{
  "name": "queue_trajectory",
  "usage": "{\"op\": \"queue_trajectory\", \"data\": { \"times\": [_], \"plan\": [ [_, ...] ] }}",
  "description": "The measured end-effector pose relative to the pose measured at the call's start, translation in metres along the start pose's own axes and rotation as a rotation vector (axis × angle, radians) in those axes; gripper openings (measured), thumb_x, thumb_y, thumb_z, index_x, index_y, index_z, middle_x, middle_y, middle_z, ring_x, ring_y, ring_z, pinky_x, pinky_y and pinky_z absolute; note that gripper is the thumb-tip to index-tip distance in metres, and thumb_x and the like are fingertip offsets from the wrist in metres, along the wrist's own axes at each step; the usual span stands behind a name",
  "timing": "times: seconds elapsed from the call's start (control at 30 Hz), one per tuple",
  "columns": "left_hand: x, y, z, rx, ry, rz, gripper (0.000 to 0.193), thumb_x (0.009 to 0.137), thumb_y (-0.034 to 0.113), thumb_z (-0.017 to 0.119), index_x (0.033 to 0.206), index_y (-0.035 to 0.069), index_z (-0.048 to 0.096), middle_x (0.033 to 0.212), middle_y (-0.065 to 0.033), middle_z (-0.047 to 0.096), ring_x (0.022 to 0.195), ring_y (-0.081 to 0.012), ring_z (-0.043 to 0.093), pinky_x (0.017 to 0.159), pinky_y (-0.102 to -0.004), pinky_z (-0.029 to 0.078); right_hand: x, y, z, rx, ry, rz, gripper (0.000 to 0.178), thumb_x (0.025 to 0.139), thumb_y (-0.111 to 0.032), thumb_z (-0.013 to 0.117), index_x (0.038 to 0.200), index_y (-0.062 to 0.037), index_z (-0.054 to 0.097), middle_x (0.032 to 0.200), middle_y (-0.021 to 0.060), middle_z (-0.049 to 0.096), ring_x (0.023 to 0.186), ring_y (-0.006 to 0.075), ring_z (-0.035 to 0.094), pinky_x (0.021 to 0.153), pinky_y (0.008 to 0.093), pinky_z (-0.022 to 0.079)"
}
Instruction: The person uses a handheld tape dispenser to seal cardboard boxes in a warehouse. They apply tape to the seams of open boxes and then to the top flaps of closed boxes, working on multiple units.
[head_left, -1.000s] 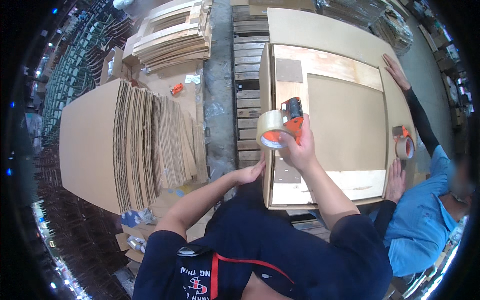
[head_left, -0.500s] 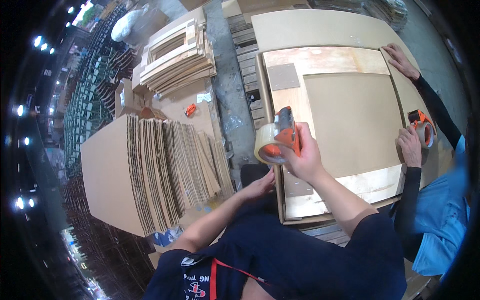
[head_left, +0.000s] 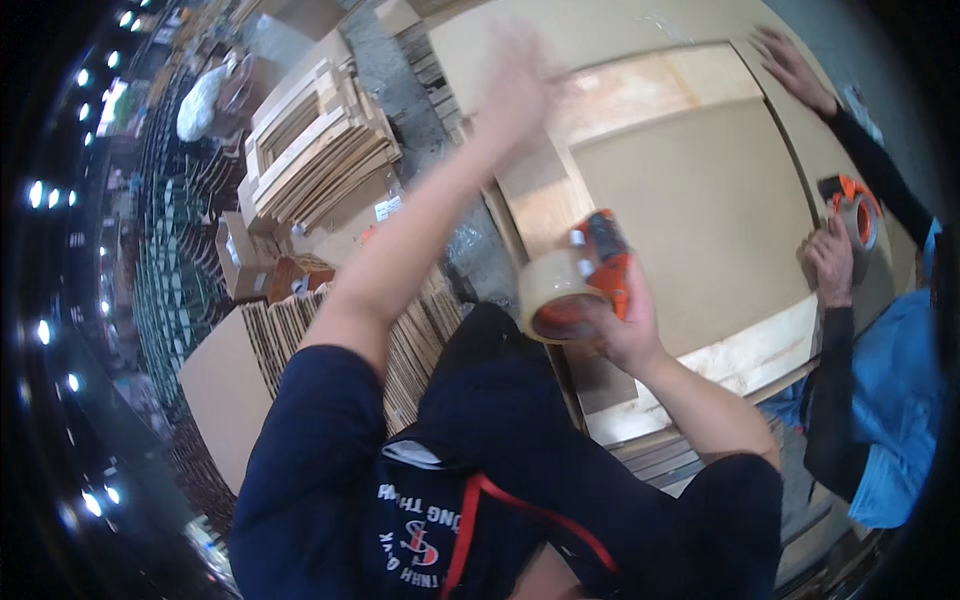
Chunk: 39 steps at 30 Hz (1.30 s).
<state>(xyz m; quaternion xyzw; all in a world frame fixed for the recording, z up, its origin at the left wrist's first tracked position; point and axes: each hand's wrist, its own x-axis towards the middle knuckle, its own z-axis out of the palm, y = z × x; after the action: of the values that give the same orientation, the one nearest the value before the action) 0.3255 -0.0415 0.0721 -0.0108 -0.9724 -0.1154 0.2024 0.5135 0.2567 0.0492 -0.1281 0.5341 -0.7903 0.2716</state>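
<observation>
My right hand grips an orange tape dispenser with a roll of clear tape, held above the near edge of a large flat cardboard sheet. My left hand is raised and stretched out over the far left part of that sheet, blurred, fingers spread, holding nothing. The sheet lies on a wooden board. A co-worker in a blue shirt stands at the right, one hand flat on the sheet's far corner, the other hand beside a second orange tape dispenser.
A stack of upright flattened cartons stands at my left. Further off lie piles of folded cardboard, small boxes and a white bag. Wooden pallet slats show under the board.
My left arm swung up from the sheet's near edge to reach far over it. The view tilted and came closer. My right hand keeps the tape dispenser.
</observation>
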Motion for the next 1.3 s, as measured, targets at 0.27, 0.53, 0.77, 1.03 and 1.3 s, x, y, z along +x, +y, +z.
{"op": "queue_trajectory", "data": {
  "times": [0.27, 0.53, 0.77, 1.03, 1.3],
  "plan": [
    [-0.002, 0.011, 0.046, 0.001, -0.021, 0.111, 0.075, 0.109, 0.057, 0.056, 0.160, 0.002, 0.049, 0.160, -0.0231, 0.051, 0.151, -0.0454, 0.042, 0.123, -0.0576, 0.036, 0.012, -0.062, -0.027, -0.248, 0.289, -0.138, 0.056, 0.097, 0.001, 0.075, 0.145, -0.0015, 0.047, 0.129, 0.0112, 0.065, 0.123, 0.0196, 0.066, 0.106, 0.0381, 0.057],
    [0.061, 0.011, 0.014, -0.029, -0.637, 0.259, 0.082, 0.105, 0.059, 0.062, 0.155, -0.004, 0.048, 0.151, -0.0293, 0.052, 0.141, -0.0480, 0.048, 0.115, -0.0576, 0.041, -0.022, -0.035, -0.032, -0.242, 0.951, -0.015, 0.061, 0.094, 0.003, 0.076, 0.150, -0.0019, 0.051, 0.134, 0.0092, 0.064, 0.120, 0.0195, 0.068, 0.105, 0.0337, 0.056],
    [0.064, -0.018, 0.032, -0.290, -0.611, 0.442, 0.107, 0.098, 0.065, 0.072, 0.170, -0.003, 0.032, 0.178, -0.0300, 0.025, 0.166, -0.0499, 0.022, 0.126, -0.0710, 0.027, 0.025, -0.032, 0.008, -0.106, 1.438, -0.192, 0.081, 0.087, 0.004, 0.077, 0.160, -0.0055, 0.044, 0.156, 0.0138, 0.054, 0.142, 0.0282, 0.055, 0.117, 0.0427, 0.049],
    [0.081, -0.052, 0.053, -0.576, -0.718, 0.312, 0.116, 0.088, 0.072, 0.078, 0.169, 0.002, 0.036, 0.175, -0.0246, 0.034, 0.161, -0.0463, 0.031, 0.123, -0.0632, 0.032, 0.233, -0.085, 0.026, -0.352, 1.078, -0.324, 0.088, 0.087, 0.010, 0.078, 0.164, -0.0079, 0.039, 0.155, 0.0149, 0.055, 0.135, 0.0239, 0.059, 0.110, 0.0381, 0.053],
    [0.098, -0.097, 0.058, -0.664, -0.566, 0.082, 0.109, 0.100, 0.065, 0.068, 0.172, -0.003, 0.023, 0.176, -0.0290, 0.029, 0.164, -0.0468, 0.025, 0.130, -0.0618, 0.026, 0.473, -0.065, -0.022, -0.503, 0.989, -0.344, 0.065, 0.099, -0.002, 0.075, 0.157, -0.0030, 0.046, 0.142, 0.0155, 0.064, 0.131, 0.0242, 0.064, 0.107, 0.0397, 0.054]
  ]
}}
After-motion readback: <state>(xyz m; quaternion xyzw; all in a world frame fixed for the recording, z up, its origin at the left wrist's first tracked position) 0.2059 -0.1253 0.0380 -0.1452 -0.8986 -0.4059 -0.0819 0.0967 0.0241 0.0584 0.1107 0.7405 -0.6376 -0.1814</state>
